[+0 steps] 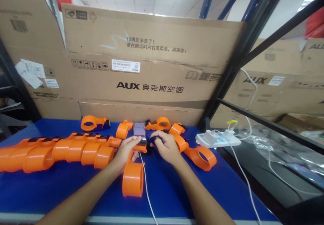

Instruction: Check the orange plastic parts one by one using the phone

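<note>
My left hand point(126, 151) is closed around an orange tape dispenser point(132, 180), gripping it near its head so that its wide ring hangs toward me. Beside it, my right hand point(167, 146) has its fingers curled in on a small dark blue piece point(155, 139). That piece is mostly covered by the fingers, so its kind cannot be made out. Just behind the held dispenser, a phone point(139, 130) with a lit screen stands propped, and a white cable point(149, 198) runs down from there toward me.
A row of nested orange dispensers point(73, 150) lies on the blue tabletop point(101, 191) at left. More dispensers lie at the back and right, including one big ring point(204, 158). A white power strip point(220, 140) sits at right. A cardboard panel point(141, 73) backs the table.
</note>
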`<action>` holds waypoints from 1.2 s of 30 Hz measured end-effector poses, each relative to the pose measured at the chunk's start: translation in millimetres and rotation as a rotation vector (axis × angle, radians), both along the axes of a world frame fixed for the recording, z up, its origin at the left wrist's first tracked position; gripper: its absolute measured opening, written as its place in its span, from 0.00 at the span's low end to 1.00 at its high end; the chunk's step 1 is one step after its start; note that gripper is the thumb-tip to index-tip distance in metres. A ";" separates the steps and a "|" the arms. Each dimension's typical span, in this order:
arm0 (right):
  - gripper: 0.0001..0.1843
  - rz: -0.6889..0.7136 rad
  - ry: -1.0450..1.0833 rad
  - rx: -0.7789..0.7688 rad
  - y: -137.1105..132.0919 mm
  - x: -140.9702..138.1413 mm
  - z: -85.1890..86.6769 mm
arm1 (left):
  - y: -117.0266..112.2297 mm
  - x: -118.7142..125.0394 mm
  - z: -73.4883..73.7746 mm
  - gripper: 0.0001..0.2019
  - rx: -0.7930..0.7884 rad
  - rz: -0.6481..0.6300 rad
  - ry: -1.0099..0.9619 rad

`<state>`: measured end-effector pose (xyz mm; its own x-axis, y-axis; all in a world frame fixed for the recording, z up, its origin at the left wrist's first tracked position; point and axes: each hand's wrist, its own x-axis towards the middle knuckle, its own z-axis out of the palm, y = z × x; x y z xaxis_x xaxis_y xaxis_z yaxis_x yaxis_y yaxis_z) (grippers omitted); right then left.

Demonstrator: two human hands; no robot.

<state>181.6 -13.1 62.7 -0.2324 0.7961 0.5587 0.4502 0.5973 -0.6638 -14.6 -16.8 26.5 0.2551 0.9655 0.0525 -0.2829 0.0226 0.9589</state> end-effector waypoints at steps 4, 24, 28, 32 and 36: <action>0.11 -0.187 0.079 -0.055 10.9 6.2 -3.3 | -2.5 0.0 4.8 0.20 0.002 0.021 -0.011; 0.13 -0.427 -0.638 -0.478 3.2 5.9 3.5 | -5.2 1.6 7.8 0.21 -0.090 0.106 -0.098; 0.16 -0.383 -0.571 -0.616 0.2 11.0 0.4 | -5.6 2.1 7.9 0.20 -0.081 0.116 -0.085; 0.19 -0.393 -0.559 -0.563 -2.5 14.6 -0.3 | -4.0 2.6 5.3 0.19 -0.077 0.117 -0.072; 0.15 -0.474 -0.568 -0.282 3.6 11.5 1.7 | -4.1 3.4 3.0 0.18 -0.042 0.116 -0.051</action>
